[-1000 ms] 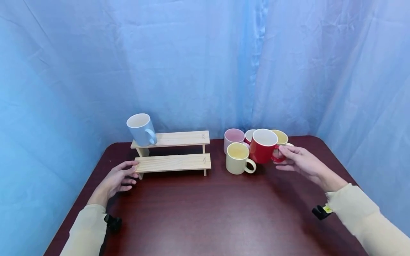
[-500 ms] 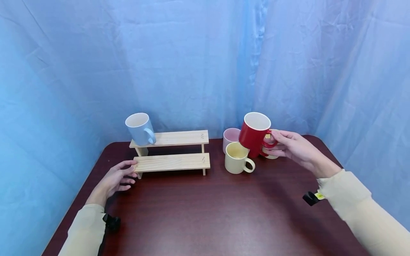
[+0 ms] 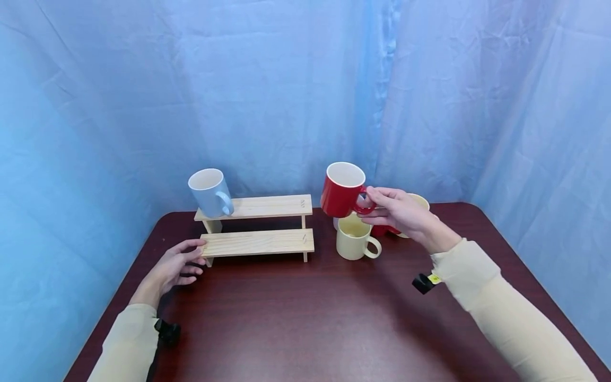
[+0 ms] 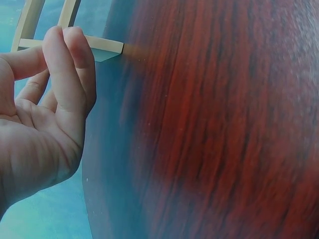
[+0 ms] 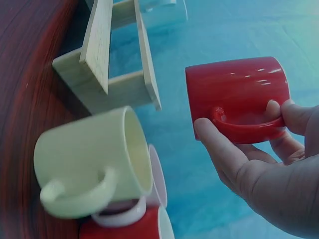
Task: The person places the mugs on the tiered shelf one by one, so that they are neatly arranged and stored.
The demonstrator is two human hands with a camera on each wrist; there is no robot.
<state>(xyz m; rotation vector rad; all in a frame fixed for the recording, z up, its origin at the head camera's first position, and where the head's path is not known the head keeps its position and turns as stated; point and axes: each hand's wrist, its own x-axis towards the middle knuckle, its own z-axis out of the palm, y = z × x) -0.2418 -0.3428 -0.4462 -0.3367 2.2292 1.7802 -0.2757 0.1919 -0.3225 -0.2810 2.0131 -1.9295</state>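
Red mug (image 3: 339,197) is up in air, R hand (image 3: 403,212) pinching its handle (image 5: 244,133), near pale-yellow mug (image 3: 352,245) & R of 2-tier wooden rack (image 3: 258,242); L hand (image 3: 173,266) pinches rack's lower shelf (image 3: 274,243), L end; lt-blue mug (image 3: 209,200) sits on upper shelf (image 3: 269,206).

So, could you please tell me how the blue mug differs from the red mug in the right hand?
The blue mug is pale blue outside, while the red mug is bright red. The blue mug stands on the upper shelf; the red mug is in the air, held by its handle in the right hand. Both have whitish insides and face mouth up.
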